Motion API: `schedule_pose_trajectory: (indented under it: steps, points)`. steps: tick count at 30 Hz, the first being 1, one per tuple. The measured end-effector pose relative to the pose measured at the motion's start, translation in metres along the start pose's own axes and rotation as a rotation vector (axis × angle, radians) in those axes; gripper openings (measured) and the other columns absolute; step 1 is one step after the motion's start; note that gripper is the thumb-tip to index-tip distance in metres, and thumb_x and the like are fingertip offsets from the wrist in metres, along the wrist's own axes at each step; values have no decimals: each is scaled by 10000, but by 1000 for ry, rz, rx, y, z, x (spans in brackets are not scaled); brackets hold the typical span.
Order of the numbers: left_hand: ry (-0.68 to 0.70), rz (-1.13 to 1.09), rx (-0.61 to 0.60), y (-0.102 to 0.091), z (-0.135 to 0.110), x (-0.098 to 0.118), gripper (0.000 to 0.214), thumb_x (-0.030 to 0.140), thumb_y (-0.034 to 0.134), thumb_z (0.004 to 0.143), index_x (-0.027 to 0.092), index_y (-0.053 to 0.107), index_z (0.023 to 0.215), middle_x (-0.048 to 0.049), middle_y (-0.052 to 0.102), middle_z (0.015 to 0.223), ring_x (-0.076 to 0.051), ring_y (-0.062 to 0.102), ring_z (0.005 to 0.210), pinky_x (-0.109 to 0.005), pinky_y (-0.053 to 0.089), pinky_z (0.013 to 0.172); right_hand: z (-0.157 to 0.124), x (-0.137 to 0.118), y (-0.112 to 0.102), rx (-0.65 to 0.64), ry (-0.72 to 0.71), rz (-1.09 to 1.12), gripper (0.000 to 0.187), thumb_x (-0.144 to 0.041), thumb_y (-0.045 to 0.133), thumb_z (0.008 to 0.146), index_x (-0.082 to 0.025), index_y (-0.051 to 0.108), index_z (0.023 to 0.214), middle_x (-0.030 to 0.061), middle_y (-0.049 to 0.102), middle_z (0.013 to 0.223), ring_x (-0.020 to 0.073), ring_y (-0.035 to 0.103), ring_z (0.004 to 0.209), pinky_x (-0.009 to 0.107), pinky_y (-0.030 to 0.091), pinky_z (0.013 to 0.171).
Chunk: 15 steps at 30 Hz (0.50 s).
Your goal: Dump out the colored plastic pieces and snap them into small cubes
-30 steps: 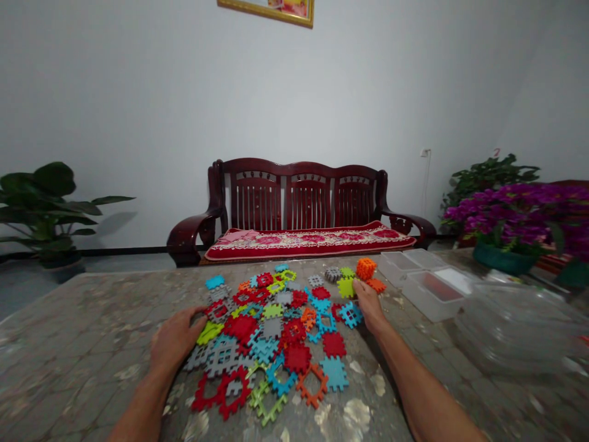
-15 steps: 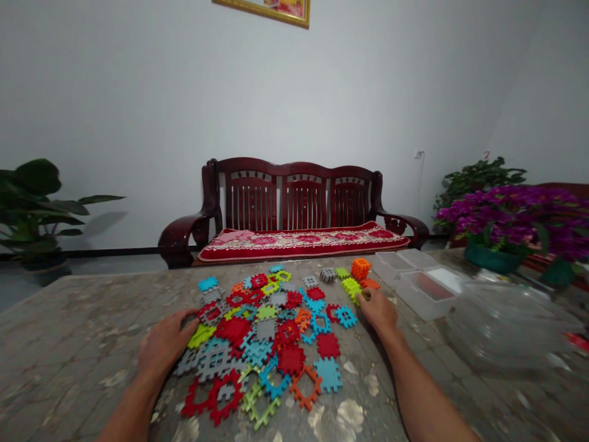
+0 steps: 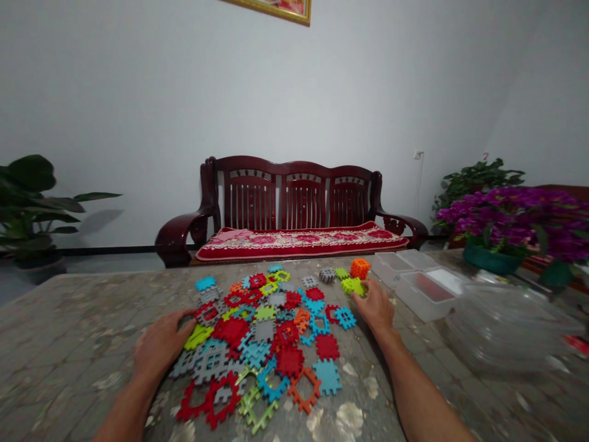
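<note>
At the left edge of a pile of toothed plastic building tiles [image 3: 264,331], my left hand [image 3: 159,344] rests on the table. Its thumb and forefinger are apart, close to a lime green tile [image 3: 199,337] and a red tile [image 3: 208,314]; no held piece shows. Beyond the pile's right side, my right hand [image 3: 376,309] pinches a lime green toothed piece [image 3: 353,286] at its right edge, low over the table. An orange cube [image 3: 360,268] of joined tiles stands just behind that piece. A grey toothed ring [image 3: 327,275] and a smaller green tile [image 3: 341,272] lie to its left.
Clear plastic boxes [image 3: 426,294] and a large transparent container [image 3: 510,325] stand on the right of the stone-patterned table [image 3: 92,344]. Purple flowers in a green pot [image 3: 492,258] are behind them. A wooden bench [image 3: 301,196] stands past the far edge.
My right hand has shifted slightly away from me and turned the lime green piece to lie flatter. It now hides the orange piece by the cube. The left hand stays nearly in place.
</note>
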<state>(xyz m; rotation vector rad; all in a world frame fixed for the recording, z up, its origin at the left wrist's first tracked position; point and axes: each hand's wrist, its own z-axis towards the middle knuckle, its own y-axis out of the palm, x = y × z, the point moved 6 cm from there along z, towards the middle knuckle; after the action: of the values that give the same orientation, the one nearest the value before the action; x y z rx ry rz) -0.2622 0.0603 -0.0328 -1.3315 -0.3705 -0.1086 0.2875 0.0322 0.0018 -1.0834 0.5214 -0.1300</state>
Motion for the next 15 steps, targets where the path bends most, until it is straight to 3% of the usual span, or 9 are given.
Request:
schedule_pose_trajectory:
  steps: [10,15]
  points:
    - [-11,3,-7,-1,-3,2,467,424,440,939,259,742,1255,-102,733,1292,-343,672,1169,-492,505,1026,31,-19,12,-87,-51,-98,420,-443,663,859,-227,716,1216,125,742,1170,310,642,1119,380,472,881]
    - [7,-14,31,-3,-5,3,454,410,458,934,243,741,1247,-107,732,1290,-337,663,1187,-506,490,1045,29,-25,14,-79,-123,-69,428,-401,633,886,-163,727,1229,167,724,1205,326,620,1159,405,451,955]
